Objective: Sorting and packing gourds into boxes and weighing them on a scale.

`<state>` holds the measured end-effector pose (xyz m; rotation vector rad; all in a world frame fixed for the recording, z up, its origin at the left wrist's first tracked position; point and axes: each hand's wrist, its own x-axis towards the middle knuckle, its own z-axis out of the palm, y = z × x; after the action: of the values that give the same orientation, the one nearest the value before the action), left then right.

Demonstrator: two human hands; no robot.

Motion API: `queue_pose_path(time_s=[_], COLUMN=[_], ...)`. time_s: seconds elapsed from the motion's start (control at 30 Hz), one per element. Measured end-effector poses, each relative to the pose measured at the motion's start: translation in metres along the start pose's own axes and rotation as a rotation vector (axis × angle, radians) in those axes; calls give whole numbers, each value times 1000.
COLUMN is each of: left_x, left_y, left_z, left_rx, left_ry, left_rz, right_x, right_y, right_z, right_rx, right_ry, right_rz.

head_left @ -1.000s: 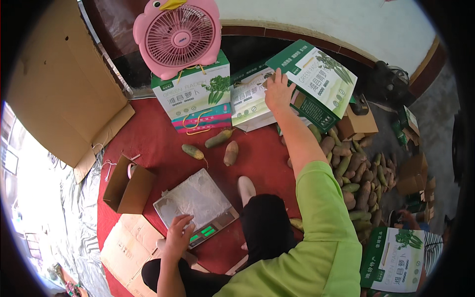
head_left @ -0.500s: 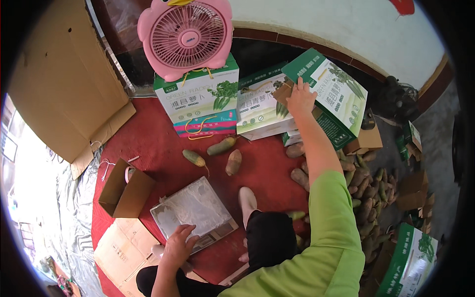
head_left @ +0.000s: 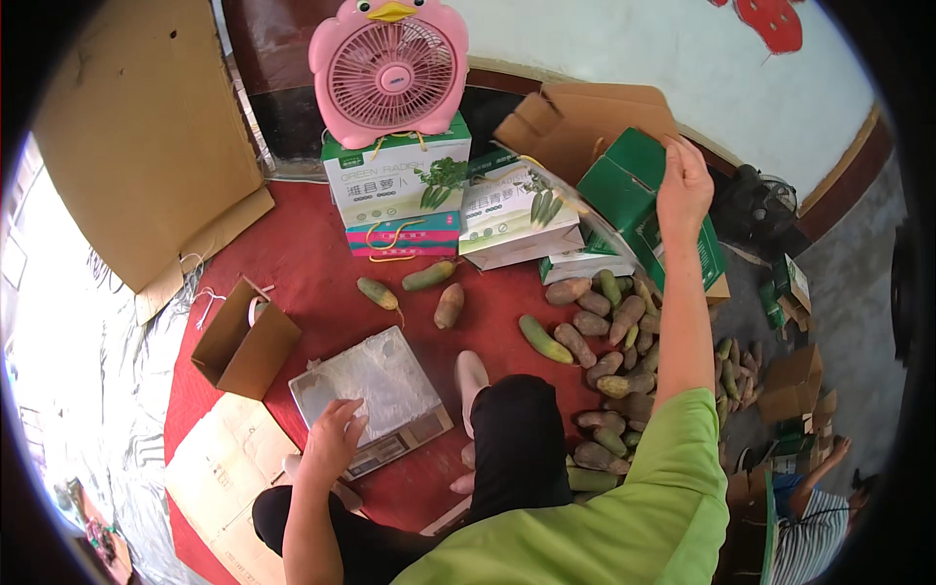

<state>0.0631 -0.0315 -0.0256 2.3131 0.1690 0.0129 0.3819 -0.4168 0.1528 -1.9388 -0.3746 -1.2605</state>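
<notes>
Up at the right, my right hand (head_left: 685, 183) has its fingers closed on the edge of a green-and-white cardboard carton (head_left: 624, 185). The carton is tilted, and its brown inside flap (head_left: 609, 117) stands up against the wall. My left hand (head_left: 334, 439) is loosely open with nothing in it, by the near edge of a flat weighing scale (head_left: 375, 385) with a plastic-covered top. Beyond the scale, a few green radishes (head_left: 429, 276) lie on the red mat. A larger heap of radishes (head_left: 609, 361) spreads below my right arm.
A pink fan (head_left: 392, 83) stands on stacked cartons (head_left: 395, 190), beside another printed carton (head_left: 517, 216). A small brown box (head_left: 249, 341) and flat cardboard (head_left: 234, 478) lie on the left. At the lower right, another person (head_left: 814, 526) is partly visible. A dark fan (head_left: 760, 205) stands by the wall.
My right hand has moved right, and the carton it holds has tipped, showing its brown inside. My left hand stays by the scale. More of the radish heap shows, and a person appears at lower right.
</notes>
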Motion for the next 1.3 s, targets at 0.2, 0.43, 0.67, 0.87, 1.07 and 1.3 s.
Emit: queue_pose_path(time_s=[0.2, 0.43, 0.67, 0.87, 1.07, 1.3], left_x=[-4, -25, -57, -54, -60, -60], left_y=[0, 37, 4, 7, 27, 27], left_z=[-18, -57, -63, -25, -8, -10], left_rx=[57, 515, 500, 683, 759, 766], left_ry=[238, 785, 611, 482, 257, 236], left_rz=[58, 82, 75, 194, 270, 307], right_x=[-20, -115, -197, -230, -246, -255], right_y=[-42, -112, -136, -102, -114, -136], right_z=[0, 68, 133, 140, 114, 112], right_rx=[580, 1009, 1133, 456, 154, -74], right_ry=[-226, -710, -1027, -1316, -1421, -1502], right_rz=[439, 697, 935, 754, 231, 93])
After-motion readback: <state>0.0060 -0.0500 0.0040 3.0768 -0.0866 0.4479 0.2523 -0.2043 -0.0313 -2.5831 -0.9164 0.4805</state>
